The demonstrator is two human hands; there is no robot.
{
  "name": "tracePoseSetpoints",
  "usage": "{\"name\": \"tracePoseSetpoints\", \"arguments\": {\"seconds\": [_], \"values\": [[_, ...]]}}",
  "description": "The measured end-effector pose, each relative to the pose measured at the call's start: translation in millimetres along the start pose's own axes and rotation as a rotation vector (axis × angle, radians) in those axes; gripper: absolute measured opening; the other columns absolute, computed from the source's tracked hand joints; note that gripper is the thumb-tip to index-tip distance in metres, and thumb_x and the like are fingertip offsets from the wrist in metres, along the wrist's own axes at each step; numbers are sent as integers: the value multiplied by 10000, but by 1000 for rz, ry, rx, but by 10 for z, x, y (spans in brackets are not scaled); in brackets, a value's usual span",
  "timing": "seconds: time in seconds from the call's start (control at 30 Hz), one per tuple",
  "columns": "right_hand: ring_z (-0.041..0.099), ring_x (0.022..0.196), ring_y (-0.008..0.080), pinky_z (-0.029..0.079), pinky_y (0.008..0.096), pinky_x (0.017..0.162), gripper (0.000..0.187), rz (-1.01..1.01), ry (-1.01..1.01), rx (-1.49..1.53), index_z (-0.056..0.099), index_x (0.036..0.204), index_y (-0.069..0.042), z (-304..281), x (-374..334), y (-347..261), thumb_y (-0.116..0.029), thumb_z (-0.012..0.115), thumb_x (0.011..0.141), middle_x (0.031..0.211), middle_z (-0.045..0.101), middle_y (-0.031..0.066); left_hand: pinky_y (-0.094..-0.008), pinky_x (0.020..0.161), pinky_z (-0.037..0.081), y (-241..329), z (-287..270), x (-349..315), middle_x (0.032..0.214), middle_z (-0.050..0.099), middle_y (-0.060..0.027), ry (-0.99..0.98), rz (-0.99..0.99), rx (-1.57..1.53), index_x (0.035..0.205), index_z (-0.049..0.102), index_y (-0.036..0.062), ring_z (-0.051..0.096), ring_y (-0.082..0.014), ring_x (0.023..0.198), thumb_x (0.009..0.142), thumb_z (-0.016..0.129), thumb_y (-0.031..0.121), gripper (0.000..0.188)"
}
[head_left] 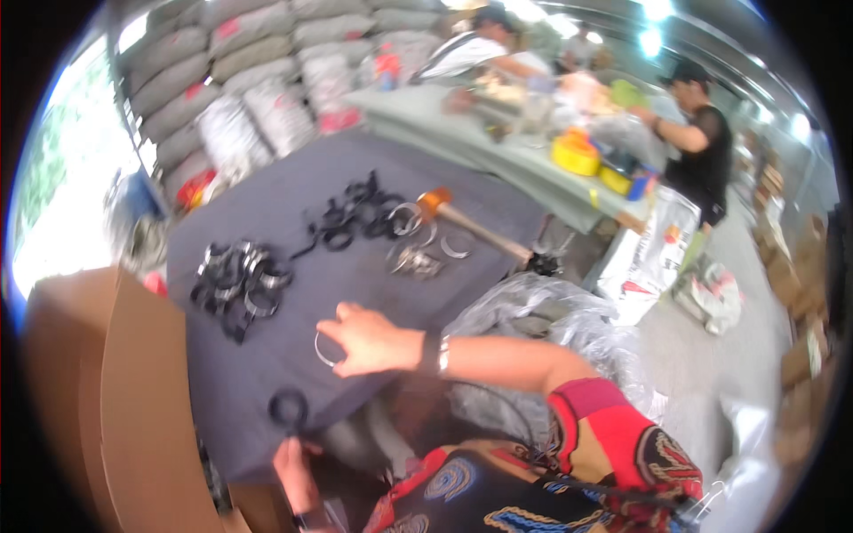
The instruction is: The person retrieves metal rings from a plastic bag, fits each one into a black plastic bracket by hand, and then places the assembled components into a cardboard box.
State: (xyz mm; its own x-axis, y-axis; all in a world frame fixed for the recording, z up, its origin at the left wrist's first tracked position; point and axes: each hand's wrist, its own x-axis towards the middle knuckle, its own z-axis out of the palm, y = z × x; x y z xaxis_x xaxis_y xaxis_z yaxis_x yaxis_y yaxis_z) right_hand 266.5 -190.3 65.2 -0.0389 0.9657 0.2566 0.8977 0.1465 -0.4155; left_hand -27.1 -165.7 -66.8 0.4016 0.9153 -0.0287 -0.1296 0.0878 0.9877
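Note:
Near the front left edge of the dark cloth-covered table (355, 169), my left hand (296, 475) has its fingertips closed at the lower edge of a black ring (274, 410). My right hand (366, 339) reaches across the table from the right and pinches a thin metal ring (320, 352). Beyond my hands, a pile of black and silvery rings (242, 282) lies at the left. A second heap of black rings (360, 211) lies farther back. Beside it are a few loose metal rings (457, 243) and a clump of small metal pieces (416, 262). Motion blurs fine details.
An orange-headed mallet (435, 202) lies at the table's right side. An open cardboard box (142, 382) stands at left, clear plastic bags (542, 311) at right. Two people work at a green table (426, 111) behind. Stacked sacks (258, 44) line the back.

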Motion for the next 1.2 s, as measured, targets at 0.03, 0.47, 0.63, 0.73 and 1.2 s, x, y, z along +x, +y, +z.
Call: {"name": "tracePoseSetpoints", "arguments": {"seconds": [0.03, 0.47, 0.63, 0.73, 1.2], "values": [[556, 963, 400, 496, 448, 790, 597, 126, -53, -62, 562, 1173, -18, 35, 35, 49, -286, 721, 664, 1028, 527, 259, -311, 675, 438, 76, 123, -23, 695, 614, -104, 48, -6, -95, 771, 580, 1, 563, -167, 685, 955, 491, 193, 280], [600, 981, 313, 523, 393, 793, 562, 232, -96, -225, 596, 1019, 66, 87, 55, 418, -383, 726, 706, 925, 647, 195, -364, 679, 507, -93, 56, 174, 695, 584, -92, -18, 13, -166, 799, 556, 16, 580, -202, 634, 968, 520, 184, 241], [483, 1174, 336, 432, 434, 961, 661, -41, -383, -241, 456, 1326, -60, -104, 109, 480, -236, 690, 734, 1305, 454, 219, -377, 752, 502, -51, 12, 200, 890, 601, -172, -64, -58, 47, 872, 617, 45, 593, -251, 759, 965, 498, 341, 332], [491, 1170, 343, 439, 435, 958, 603, -329, -436, -242, 465, 1325, -85, 9, 277, 359, -158, 649, 756, 1281, 491, 182, -307, 664, 453, 144, -74, -39, 728, 637, -94, 107, -28, 70, 769, 594, 10, 566, -170, 658, 918, 491, 145, 227], [503, 1158, 322, 443, 381, 979, 698, -304, -564, -342, 535, 1304, -155, -203, 244, 507, -69, 708, 634, 1276, 518, 144, -221, 637, 363, -169, 172, 85, 702, 596, 15, -7, -93, -84, 795, 613, 69, 459, -54, 666, 979, 511, 262, 286]]}}
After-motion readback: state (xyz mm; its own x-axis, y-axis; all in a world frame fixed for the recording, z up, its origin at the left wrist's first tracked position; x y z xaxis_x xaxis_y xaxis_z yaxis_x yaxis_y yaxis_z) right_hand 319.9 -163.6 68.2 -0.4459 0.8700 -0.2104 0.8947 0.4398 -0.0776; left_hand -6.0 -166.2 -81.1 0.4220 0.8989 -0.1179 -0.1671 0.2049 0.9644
